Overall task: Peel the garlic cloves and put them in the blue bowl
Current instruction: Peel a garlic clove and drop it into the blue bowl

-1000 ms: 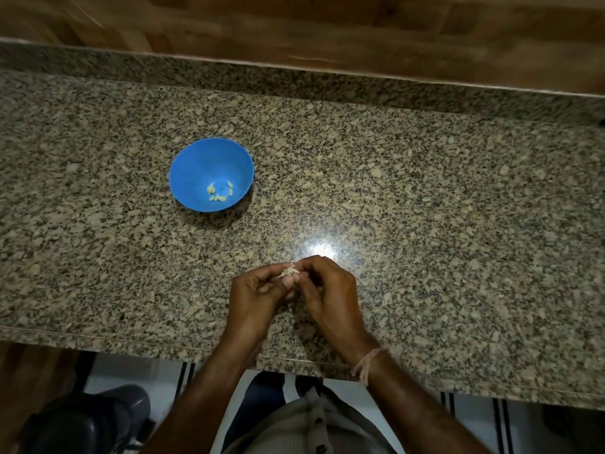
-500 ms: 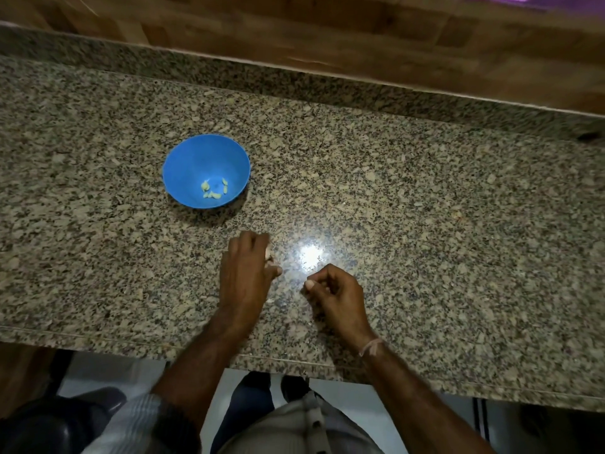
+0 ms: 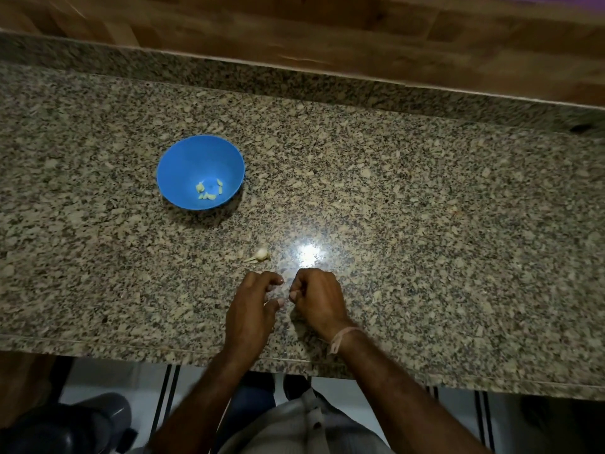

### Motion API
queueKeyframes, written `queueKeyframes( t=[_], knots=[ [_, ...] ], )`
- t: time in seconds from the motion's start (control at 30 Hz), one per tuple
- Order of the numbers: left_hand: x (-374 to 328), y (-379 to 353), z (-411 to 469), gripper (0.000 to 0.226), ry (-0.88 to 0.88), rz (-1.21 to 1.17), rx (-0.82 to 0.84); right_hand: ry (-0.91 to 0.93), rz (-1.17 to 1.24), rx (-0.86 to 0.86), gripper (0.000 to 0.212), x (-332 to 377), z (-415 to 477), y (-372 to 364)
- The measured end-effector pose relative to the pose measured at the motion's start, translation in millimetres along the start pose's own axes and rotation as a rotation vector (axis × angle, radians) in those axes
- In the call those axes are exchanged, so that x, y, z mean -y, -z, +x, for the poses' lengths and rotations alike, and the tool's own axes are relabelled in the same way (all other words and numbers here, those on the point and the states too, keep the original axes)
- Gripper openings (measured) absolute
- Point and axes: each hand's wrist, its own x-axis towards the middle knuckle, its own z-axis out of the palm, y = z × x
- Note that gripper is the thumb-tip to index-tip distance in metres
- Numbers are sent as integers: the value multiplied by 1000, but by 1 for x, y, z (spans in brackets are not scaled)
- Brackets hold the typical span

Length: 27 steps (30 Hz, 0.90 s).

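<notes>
The blue bowl stands on the granite counter at the left, with several peeled yellowish garlic cloves in its bottom. A small unpeeled garlic piece with loose skin lies on the counter just beyond my hands. My left hand hovers near the front edge, its fingers loosely curved and thumb apart, holding nothing. Right beside it, my right hand has its fingers curled tight, pinching a small pale clove that is mostly hidden by the fingertips.
The granite counter runs wide to the right, with a raised granite lip and a wooden wall behind it. A bright light glare sits just beyond my right hand. Below the counter's front edge a dark round object stands on the floor.
My left hand set the garlic piece down on the counter and drew back toward my right hand. The right hand stayed curled and shifted slightly. The bowl has not moved.
</notes>
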Motion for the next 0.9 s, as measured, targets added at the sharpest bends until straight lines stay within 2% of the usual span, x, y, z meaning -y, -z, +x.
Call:
queueKeyframes(
  t=[0.47, 0.67, 0.83, 0.9],
  knots=[
    [8, 10, 7, 37, -78, 8, 77, -227, -67, -26, 7, 10, 16, 0],
    [11, 11, 6, 36, -103, 27, 76, -289, -124, -117, 1, 21, 12, -8],
    [16, 14, 1, 36, -115, 40, 103, -388, -46, -113, 15, 26, 15, -4],
    [18, 16, 0, 37, -120, 30, 106, -425, -1, -103, 14, 26, 16, 1]
  ],
)
